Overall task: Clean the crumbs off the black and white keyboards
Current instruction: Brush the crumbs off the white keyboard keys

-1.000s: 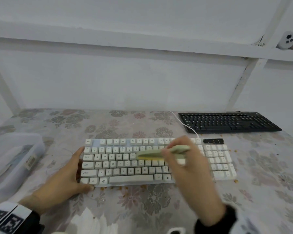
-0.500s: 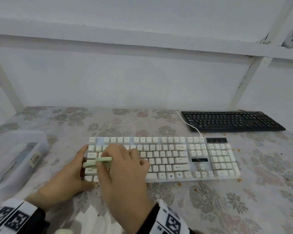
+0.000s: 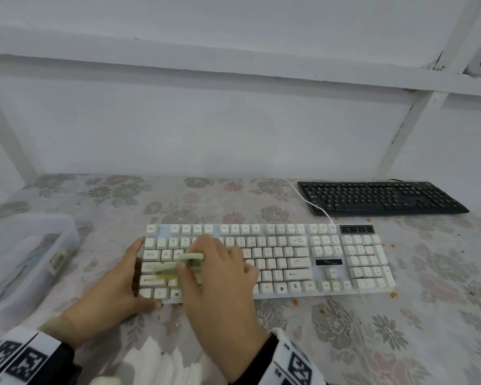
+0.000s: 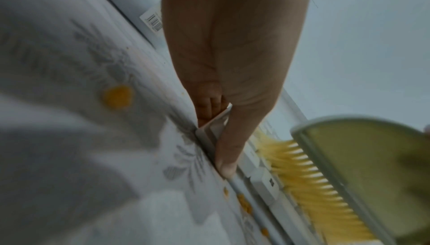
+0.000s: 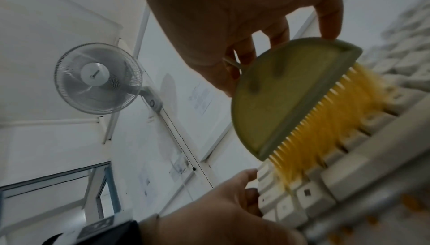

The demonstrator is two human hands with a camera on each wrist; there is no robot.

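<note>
Right now the right hand (image 3: 220,276) pinches the flat green back of a small half-round brush (image 5: 286,100), fingertips (image 5: 330,28) on its curved rim, yellow bristles (image 5: 335,120) down among the keys at the left end of the white keyboard (image 3: 303,262). The left hand (image 3: 114,290) clamps that keyboard's left edge, thumb (image 4: 230,149) along the front rim and fingers curled around the side. It lies near the table's front edge on a floral cloth (image 3: 400,329); orange crumbs (image 3: 295,302) dot the cloth just before it. The black keyboard (image 3: 378,197) sits toward the back right corner. The brush looks light and stiff-backed with soft bristles; the keyboard seems light enough to slide, so bracing its end suits.
</note>
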